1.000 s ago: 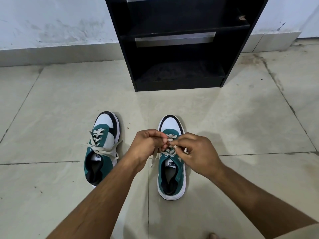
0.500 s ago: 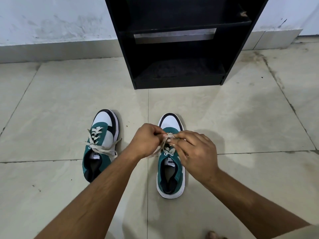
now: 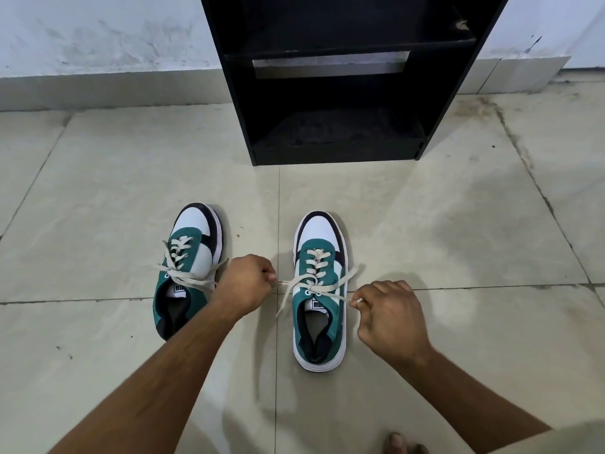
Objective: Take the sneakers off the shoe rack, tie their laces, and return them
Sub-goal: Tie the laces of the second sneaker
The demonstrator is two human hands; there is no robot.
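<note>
Two green, white and black sneakers stand on the tiled floor, toes toward the rack. The left sneaker (image 3: 190,270) has a tied bow in its cream laces. Over the right sneaker (image 3: 322,319) the cream laces (image 3: 314,286) are stretched sideways from a knot. My left hand (image 3: 244,285) pinches the lace loop at the shoe's left side. My right hand (image 3: 389,319) pinches the other loop at its right side. The black shoe rack (image 3: 330,77) stands against the wall ahead, its visible shelves holding no shoes.
Beige floor tiles with dark grout lines spread all around the shoes. A white wall with a grey skirting runs behind the rack. Bare toes (image 3: 397,442) show at the bottom edge.
My hands were together over the right sneaker's tongue; now they have pulled apart to either side, drawing the lace loops outward and tightening the knot.
</note>
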